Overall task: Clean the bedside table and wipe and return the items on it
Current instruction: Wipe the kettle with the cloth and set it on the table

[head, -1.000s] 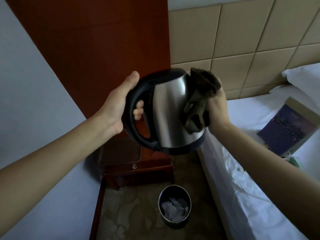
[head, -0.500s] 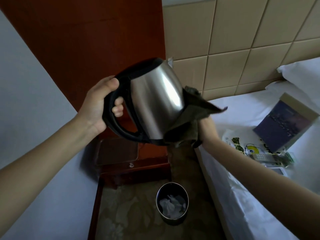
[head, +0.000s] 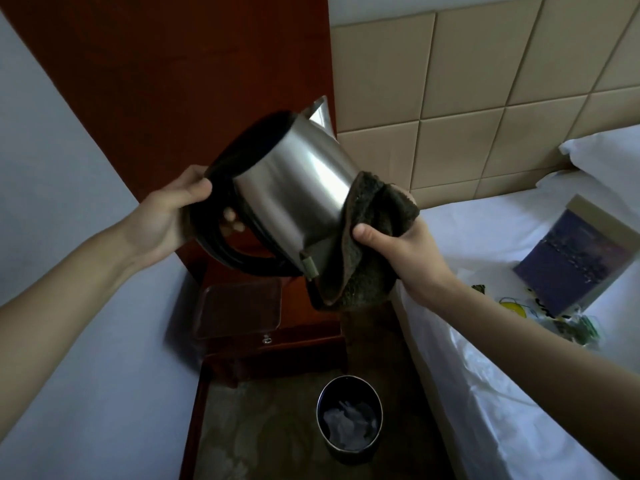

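A steel kettle (head: 294, 188) with a black handle is held in the air, tilted with its lid end up and to the left. My left hand (head: 173, 213) grips its handle. My right hand (head: 401, 251) holds a dark brown cloth (head: 367, 237) pressed against the kettle's base end. Below them stands the reddish wooden bedside table (head: 311, 332), with a dark tray (head: 239, 310) lying on its top. The kettle and cloth hide part of the table top.
A small round bin (head: 349, 422) with crumpled paper stands on the patterned floor in front of the table. The white bed (head: 485, 375) on the right carries a blue booklet (head: 575, 258) and other small items. A grey wall is on the left.
The kettle has tipped further, lid end swinging up and left. The cloth has slid from the kettle's side down to its base end.
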